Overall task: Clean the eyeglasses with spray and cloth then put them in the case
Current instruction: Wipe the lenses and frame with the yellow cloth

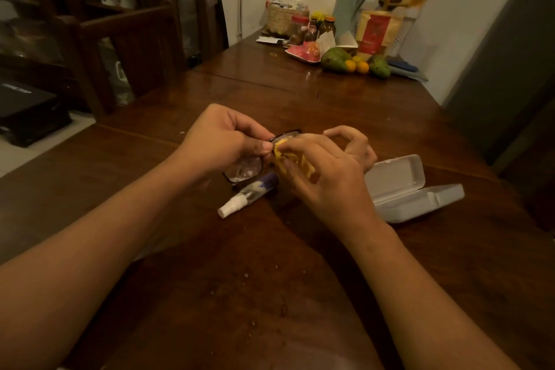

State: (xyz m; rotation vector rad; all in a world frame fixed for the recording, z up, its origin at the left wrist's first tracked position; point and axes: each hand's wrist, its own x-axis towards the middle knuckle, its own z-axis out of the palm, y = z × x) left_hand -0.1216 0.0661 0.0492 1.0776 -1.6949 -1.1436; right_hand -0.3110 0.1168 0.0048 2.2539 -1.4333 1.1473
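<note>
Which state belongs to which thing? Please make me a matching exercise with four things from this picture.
1 glasses
2 cloth
3 spray bottle
4 case

a lies open on the table
b lies on its side
c held in the left hand
d pinched in the right hand

Pairs: 1-c, 2-d, 3-b, 4-a.

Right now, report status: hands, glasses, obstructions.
Left hand pinching eyeglasses frame; right hand pressing yellow cloth to lens. Case open, right of hands. Spray bottle lying below glasses; case unobstructed.
</note>
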